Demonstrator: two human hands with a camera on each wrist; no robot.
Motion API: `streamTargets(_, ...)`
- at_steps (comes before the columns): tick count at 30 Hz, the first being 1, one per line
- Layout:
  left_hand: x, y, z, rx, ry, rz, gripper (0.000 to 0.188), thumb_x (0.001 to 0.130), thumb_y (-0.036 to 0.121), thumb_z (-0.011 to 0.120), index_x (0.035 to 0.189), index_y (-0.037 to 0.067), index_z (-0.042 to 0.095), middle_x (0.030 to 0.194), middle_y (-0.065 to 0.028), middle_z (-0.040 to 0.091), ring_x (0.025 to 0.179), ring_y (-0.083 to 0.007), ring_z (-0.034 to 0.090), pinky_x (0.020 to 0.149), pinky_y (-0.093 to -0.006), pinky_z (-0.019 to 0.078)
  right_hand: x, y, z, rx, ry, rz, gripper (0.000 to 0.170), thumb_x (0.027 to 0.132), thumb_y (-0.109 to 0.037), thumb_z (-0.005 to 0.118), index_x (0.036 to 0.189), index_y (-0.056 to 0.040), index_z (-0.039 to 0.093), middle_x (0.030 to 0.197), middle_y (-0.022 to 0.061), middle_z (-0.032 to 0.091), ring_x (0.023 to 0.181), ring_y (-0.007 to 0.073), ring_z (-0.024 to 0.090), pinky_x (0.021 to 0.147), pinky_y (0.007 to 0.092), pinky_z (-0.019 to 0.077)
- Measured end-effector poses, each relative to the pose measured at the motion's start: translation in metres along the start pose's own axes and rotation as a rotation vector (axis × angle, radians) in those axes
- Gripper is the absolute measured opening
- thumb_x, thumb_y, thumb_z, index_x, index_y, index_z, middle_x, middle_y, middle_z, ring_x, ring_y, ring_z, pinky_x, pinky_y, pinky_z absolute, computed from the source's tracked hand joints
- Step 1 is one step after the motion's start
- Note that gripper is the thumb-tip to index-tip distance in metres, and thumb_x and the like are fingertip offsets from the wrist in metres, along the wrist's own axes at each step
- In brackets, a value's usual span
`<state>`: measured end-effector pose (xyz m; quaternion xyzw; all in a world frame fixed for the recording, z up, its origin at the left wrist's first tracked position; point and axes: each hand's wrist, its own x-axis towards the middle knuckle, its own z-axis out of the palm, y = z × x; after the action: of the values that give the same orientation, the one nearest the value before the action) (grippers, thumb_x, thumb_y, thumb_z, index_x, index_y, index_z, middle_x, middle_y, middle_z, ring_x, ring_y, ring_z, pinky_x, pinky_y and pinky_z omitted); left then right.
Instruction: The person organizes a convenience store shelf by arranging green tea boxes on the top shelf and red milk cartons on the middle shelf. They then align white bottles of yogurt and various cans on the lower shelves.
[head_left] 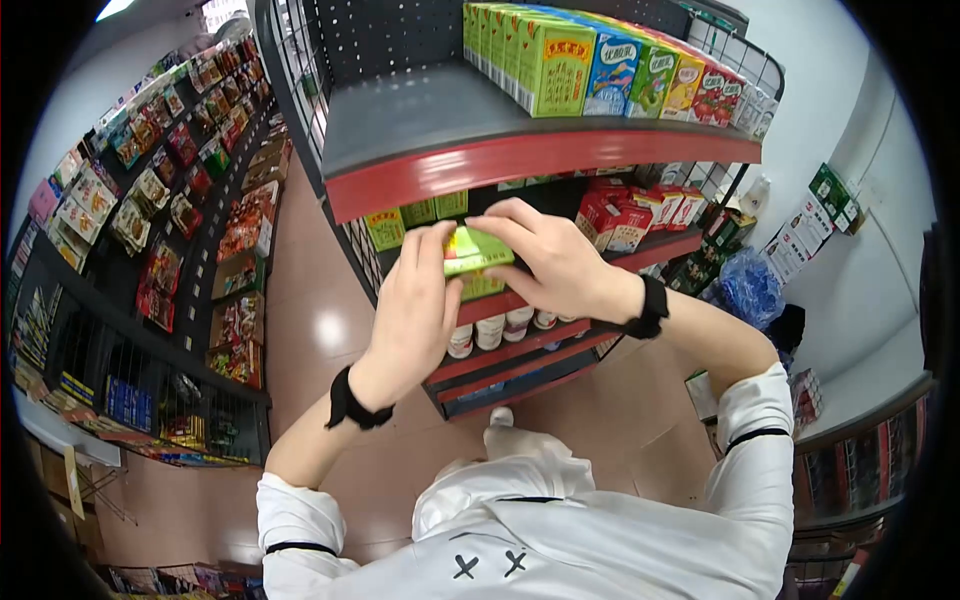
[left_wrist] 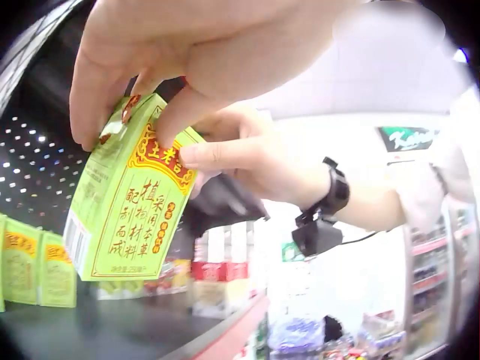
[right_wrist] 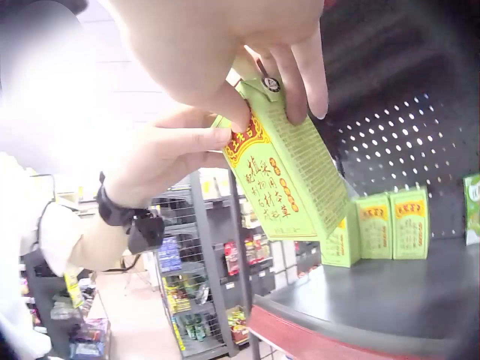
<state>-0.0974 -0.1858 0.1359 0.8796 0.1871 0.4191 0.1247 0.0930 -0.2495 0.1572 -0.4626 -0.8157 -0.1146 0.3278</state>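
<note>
A green drink carton (head_left: pixel 478 262) with a red and yellow label is held between both hands, in front of the middle shelf. My left hand (head_left: pixel 408 305) grips its left side near the top, and my right hand (head_left: pixel 550 258) grips the right side. In the left wrist view the carton (left_wrist: pixel 127 217) is tilted, its printed front showing, with fingers and thumb at its top end. From the right wrist the carton (right_wrist: pixel 281 172) overlaps matching green cartons (right_wrist: pixel 375 225) standing on the shelf behind it.
The upper shelf (head_left: pixel 400 110) juts out above the hands with a red front edge and carries rows of drink cartons (head_left: pixel 560 70). Red cartons (head_left: pixel 612 220) stand to the right on the middle shelf, white tubs (head_left: pixel 490 332) below. Snack racks (head_left: pixel 150 220) line the left side.
</note>
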Motion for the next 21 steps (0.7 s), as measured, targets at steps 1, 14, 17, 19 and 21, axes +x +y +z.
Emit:
streamTargets(1,0.001,0.016,-0.015,-0.059,-0.04,-0.029,0.051,0.08,-0.002,0.06,0.127,0.003,0.042,0.113,-0.0219,0.051,0.098,-0.0415,0.056,0.079,-0.0436,0.0487,0.002,-0.012,-0.017,0.024,0.001,0.002,0.047,0.075,-0.01,0.07,0.118,-0.0017,0.052,0.106,0.0147,0.054,0.083,0.0329,0.062,0.069,0.0391,0.0524)
streamTargets(14,0.125,0.038,-0.087,-0.063,0.281,0.079,0.051,0.085,0.006,0.064,0.131,0.005,0.044,0.11,-0.0192,0.061,0.094,-0.03,0.065,0.076,-0.0372,0.0522,0.138,0.0,-0.138,-0.063,0.123,-0.091,0.039,0.076,-0.019,0.069,0.111,-0.0021,0.062,0.097,0.017,0.065,0.091,0.0318,0.063,0.081,0.038,0.0499)
streamTargets(17,0.181,0.013,-0.095,-0.127,0.28,0.115,0.045,0.085,0.006,0.06,0.128,0.002,0.045,0.103,-0.0203,0.065,0.093,-0.0305,0.067,0.077,-0.0364,0.0519,0.201,-0.027,-0.175,-0.002,-0.362,0.448,0.062,0.079,-0.024,0.072,0.13,0.0029,0.05,0.117,0.023,0.058,0.1,0.0274,0.057,0.084,0.0405,0.0504)
streamTargets(19,0.223,-0.015,-0.102,-0.013,0.274,0.135,0.05,0.088,0.017,0.062,0.133,0.004,0.043,0.111,-0.0201,0.063,0.099,-0.0273,0.065,0.083,-0.0351,0.0502,0.225,0.035,-0.179,0.067,-0.274,0.275,0.056,0.078,-0.011,0.068,0.127,0.0083,0.05,0.102,0.0178,0.064,0.074,0.017,0.058,0.066,0.0264,0.0497)
streamTargets(21,0.253,-0.013,-0.1,0.321,0.417,-0.076,0.05,0.082,0.018,0.064,0.128,0.007,0.048,0.121,-0.0244,0.058,0.111,-0.0395,0.057,0.092,-0.042,0.0463,0.267,0.072,-0.189,-0.089,-0.308,0.173,0.055,0.075,-0.012,0.07,0.124,0.0082,0.053,0.101,0.0188,0.066,0.075,0.0192,0.062,0.063,0.0287,0.0523)
